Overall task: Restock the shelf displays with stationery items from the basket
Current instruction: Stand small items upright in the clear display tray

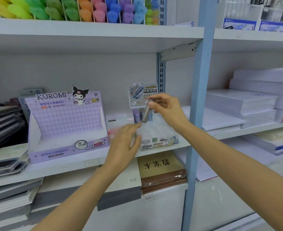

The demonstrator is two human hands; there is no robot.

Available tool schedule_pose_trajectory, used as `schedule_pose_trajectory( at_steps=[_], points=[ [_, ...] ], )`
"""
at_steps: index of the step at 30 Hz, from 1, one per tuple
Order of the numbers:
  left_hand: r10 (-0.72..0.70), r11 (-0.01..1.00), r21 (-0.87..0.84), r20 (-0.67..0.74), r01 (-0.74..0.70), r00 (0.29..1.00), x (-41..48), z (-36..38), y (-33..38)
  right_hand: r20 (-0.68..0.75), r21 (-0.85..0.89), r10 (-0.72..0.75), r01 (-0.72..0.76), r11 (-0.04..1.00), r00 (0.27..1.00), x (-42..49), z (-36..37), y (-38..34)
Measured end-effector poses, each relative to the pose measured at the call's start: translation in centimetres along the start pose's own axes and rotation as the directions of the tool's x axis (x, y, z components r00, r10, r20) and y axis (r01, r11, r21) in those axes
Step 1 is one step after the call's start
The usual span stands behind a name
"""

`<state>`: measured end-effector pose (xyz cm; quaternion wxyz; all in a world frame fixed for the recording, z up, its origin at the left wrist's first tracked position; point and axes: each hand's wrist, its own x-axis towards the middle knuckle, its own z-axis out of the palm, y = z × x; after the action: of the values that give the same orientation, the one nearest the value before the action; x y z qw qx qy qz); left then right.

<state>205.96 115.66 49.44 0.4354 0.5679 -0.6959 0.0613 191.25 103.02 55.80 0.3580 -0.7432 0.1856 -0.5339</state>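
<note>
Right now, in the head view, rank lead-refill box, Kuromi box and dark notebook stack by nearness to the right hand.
1. lead-refill box: just below the right hand, which pinches a grey tube.
2. Kuromi box: to the left, same shelf.
3. dark notebook stack: far left end.

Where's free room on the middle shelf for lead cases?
Kuromi box: tray looks empty between its purple walls. Small display box: few cases at back, front looks open but blurred; right hand holds a grey case over it, left hand at its front. Crowded: dark stacks far left, white packs between the boxes.
</note>
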Motion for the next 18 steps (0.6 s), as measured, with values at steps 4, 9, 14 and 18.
schedule_pose_trajectory(
  at_steps=[4, 9, 14, 18],
  points=[
    [0.163, 0.947, 0.248, 0.184, -0.206, 0.969, -1.5, 0.3, -1.0, -0.147, -0.130, 0.065, -0.084, 0.988, 0.987, 1.2, -0.3, 2.0],
    [0.213, 0.923, 0.294, 0.146, -0.248, 0.966, -1.3, 0.3, -0.9, -0.100, -0.381, 0.034, -0.070, 0.922, 0.994, 1.8, 1.3, 3.9],
    [0.214, 0.923, 0.294, 0.148, -0.249, 0.966, -1.4, 0.4, -1.1, 0.054, -0.561, 0.052, -0.013, 0.828, 0.997, 3.2, 1.1, 3.6],
    [0.212, 0.927, 0.283, 0.145, -0.246, 0.966, -1.3, 0.5, -1.2, 0.089, -0.583, 0.063, 0.000, 0.813, 0.994, 3.4, 1.2, 3.5]
  ],
)
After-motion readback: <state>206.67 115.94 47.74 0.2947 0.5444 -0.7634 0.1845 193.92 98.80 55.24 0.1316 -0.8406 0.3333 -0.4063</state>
